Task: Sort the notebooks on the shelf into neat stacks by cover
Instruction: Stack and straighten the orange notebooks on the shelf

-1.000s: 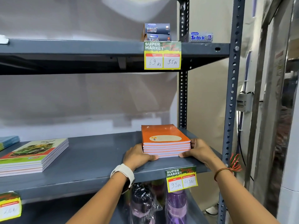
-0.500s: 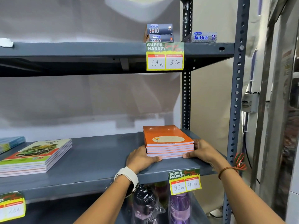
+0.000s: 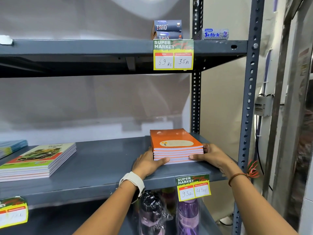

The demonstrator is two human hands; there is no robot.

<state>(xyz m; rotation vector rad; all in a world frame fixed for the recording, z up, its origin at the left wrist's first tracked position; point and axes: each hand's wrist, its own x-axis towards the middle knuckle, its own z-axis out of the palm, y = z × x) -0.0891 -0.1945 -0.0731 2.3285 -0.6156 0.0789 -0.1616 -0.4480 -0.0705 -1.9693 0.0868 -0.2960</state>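
Head view puts us in front of a grey metal shelf (image 3: pixel 101 167), and our 2 hands frame the stack of orange notebooks (image 3: pixel 176 146) at about 3 o'clock on the middle board, close to its front edge and near the right upright (image 3: pixel 250 99). Our left hand (image 3: pixel 149 162) lies flat against the stack's left side, fingers hidden behind it and the thumb stretched along the lower front edge; it wears a white watch (image 3: pixel 133 182) at the wrist. Our right hand (image 3: pixel 211 155) presses the right side in the same way, fingers loosely extended, thumb laid on the front of the bottom books, with an orange and green thread (image 3: pixel 250 172) around the wrist. Neither hand is closed around anything; both are spread open and touching the stack, which sits squarely on the board. At 9 o'clock on the same board lies a second stack, the car-cover notebooks (image 3: pixel 37 160), well apart from the orange one, and at its far left we see the edge of a blue-cover stack (image 3: pixel 11 146). At 12 o'clock, on the upper board, stand pen boxes (image 3: pixel 167 29). Price tags (image 3: pixel 193 187) hang off the board fronts, and wrapped bottles (image 3: pixel 188 216) stand at 6 o'clock below.
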